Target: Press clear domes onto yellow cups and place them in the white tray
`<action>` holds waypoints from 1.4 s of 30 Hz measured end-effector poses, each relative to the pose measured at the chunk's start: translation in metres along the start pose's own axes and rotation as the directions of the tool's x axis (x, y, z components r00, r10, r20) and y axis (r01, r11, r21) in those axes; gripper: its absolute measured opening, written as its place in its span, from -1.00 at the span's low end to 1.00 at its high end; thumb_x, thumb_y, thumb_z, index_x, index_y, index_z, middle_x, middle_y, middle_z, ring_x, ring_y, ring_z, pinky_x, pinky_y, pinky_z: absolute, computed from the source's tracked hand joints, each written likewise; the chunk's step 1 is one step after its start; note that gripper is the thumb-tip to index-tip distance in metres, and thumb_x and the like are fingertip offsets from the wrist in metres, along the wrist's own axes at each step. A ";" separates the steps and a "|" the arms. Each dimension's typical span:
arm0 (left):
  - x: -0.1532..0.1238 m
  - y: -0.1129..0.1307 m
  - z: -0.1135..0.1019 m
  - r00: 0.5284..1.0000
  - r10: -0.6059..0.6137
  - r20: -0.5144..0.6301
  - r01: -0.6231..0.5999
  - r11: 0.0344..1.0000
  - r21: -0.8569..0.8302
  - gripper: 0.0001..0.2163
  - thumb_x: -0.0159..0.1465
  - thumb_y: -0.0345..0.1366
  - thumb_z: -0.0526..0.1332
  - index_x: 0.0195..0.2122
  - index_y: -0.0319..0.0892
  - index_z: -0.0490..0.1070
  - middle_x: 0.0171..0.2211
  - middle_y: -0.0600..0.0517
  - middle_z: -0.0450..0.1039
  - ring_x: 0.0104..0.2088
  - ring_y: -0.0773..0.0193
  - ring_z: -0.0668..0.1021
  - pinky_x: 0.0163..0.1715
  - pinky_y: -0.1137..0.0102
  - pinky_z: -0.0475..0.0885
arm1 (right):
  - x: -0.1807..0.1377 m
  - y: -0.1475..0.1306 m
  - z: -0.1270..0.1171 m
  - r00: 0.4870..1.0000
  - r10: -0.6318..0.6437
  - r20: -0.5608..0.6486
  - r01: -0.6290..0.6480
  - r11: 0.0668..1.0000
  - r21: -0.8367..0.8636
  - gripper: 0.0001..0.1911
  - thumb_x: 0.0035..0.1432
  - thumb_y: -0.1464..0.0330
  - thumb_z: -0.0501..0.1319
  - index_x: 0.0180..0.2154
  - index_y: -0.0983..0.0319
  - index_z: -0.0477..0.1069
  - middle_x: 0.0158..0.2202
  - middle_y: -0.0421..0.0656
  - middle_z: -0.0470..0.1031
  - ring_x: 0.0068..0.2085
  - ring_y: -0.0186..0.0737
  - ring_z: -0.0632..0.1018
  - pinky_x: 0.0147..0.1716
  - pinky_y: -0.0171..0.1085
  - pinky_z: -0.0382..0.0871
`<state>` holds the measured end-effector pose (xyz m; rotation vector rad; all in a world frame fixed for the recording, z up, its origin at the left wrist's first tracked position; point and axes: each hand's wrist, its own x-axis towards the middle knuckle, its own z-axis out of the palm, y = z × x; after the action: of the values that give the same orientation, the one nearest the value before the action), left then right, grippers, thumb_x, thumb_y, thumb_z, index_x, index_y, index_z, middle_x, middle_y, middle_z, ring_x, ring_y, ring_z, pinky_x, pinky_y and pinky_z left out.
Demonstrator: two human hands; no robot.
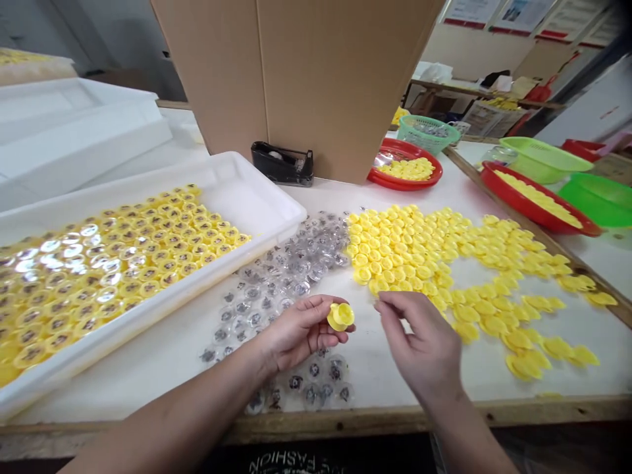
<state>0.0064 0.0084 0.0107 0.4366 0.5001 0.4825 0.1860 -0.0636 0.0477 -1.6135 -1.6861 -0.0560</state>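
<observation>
While a long white plastic tray (197, 289) fills the left of the view, its floor is packed with rows of yellow plastic caps fitted with clear domes (123, 263), each with a small dark shape inside. Just beyond its front wall, loose clear round plastic domes (266, 289) with dark printed centres lie scattered across the white tabletop (380, 375), some passing beneath the left wrist. Above them, the left hand (296, 332) is turned palm up, its curled fingers (316, 340) closed around a yellow cup-shaped plastic piece (340, 316), which sits at the fingertips. The right hand (419, 336) is just beside it, palm down. Its thumb and forefinger are brought close together near the yellow piece, though it is hard to tell whether they meet, and they show nothing held. Further right, a broad spread of loose yellow cup-shaped caps (405, 247) covers the table, thinning towards its right edge. Behind them stand a black tape dispenser (282, 164) against a tall cardboard box (306, 85) and a round red plastic tray (405, 153) of yellow caps. At far right, a long red plastic tray (523, 201) holds more yellow caps beside a green plastic basin (600, 197).
</observation>
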 end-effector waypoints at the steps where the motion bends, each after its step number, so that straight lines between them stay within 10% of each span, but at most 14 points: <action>1: 0.000 -0.001 -0.001 1.000 0.014 0.007 -0.014 1.000 -0.017 -0.78 0.26 -0.30 0.19 -0.13 -0.31 0.39 -0.34 -0.18 0.52 -0.44 0.30 0.60 -0.48 0.59 0.49 | 0.005 -0.009 0.010 0.997 -0.077 -0.009 0.077 0.997 -0.012 -0.81 0.19 0.48 0.13 -0.16 0.18 0.41 -0.25 -0.07 0.51 -0.21 -0.20 0.53 -0.19 -0.21 0.45; 7: 0.004 -0.003 -0.007 0.994 0.112 0.000 -0.111 0.989 -0.100 -0.79 0.19 -0.32 0.29 -0.17 -0.28 0.44 -0.34 -0.06 0.51 -0.40 0.32 0.60 -0.38 0.54 0.51 | 0.002 -0.017 0.027 0.955 -0.261 0.143 0.263 0.965 0.009 -0.64 0.21 0.52 0.11 0.04 0.21 0.33 -0.04 -0.03 0.48 -0.04 -0.18 0.51 -0.03 -0.19 0.44; 21: 0.000 -0.004 0.002 0.987 0.159 0.004 -0.159 0.987 -0.005 -0.64 0.01 -0.25 0.43 -0.19 -0.28 0.47 -0.30 -0.06 0.50 -0.34 0.30 0.58 -0.35 0.48 0.48 | 0.019 -0.017 0.000 0.901 -0.171 0.399 0.118 0.981 0.154 -0.75 0.18 0.37 0.21 -0.07 0.12 0.37 -0.22 -0.17 0.50 -0.29 -0.27 0.53 -0.30 -0.29 0.47; 29: -0.003 -0.002 0.006 0.985 0.174 -0.017 -0.173 0.984 0.029 -0.63 -0.02 -0.22 0.44 -0.23 -0.27 0.47 -0.36 -0.03 0.49 -0.41 0.36 0.55 -0.36 0.47 0.47 | 0.016 -0.019 -0.003 0.919 -0.099 0.382 0.031 0.983 0.179 -0.84 0.16 0.37 0.23 -0.18 0.10 0.37 -0.27 -0.23 0.48 -0.31 -0.31 0.53 -0.31 -0.34 0.46; 37: -0.003 0.001 0.006 0.990 0.144 -0.008 -0.144 0.990 -0.009 -0.63 -0.02 -0.24 0.44 -0.20 -0.25 0.46 -0.35 -0.03 0.51 -0.40 0.34 0.58 -0.33 0.48 0.49 | 0.019 -0.018 -0.002 0.915 -0.226 0.334 0.201 0.974 0.106 -0.74 0.18 0.42 0.19 -0.07 0.10 0.40 -0.07 -0.13 0.45 -0.05 -0.18 0.50 -0.10 -0.24 0.44; 42: -0.004 -0.001 0.007 0.989 0.143 -0.021 -0.144 0.989 -0.025 -0.64 -0.02 -0.26 0.44 -0.21 -0.26 0.46 -0.34 -0.05 0.52 -0.37 0.33 0.57 -0.35 0.47 0.48 | 0.012 -0.018 0.003 0.945 -0.107 0.308 0.052 0.982 0.182 -0.75 0.15 0.33 0.25 -0.09 0.09 0.42 -0.11 -0.13 0.48 -0.10 -0.15 0.53 -0.14 -0.19 0.49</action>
<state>0.0072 0.0036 0.0173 0.4449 0.4824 0.6318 0.1703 -0.0557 0.0605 -1.4816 -1.9407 0.3175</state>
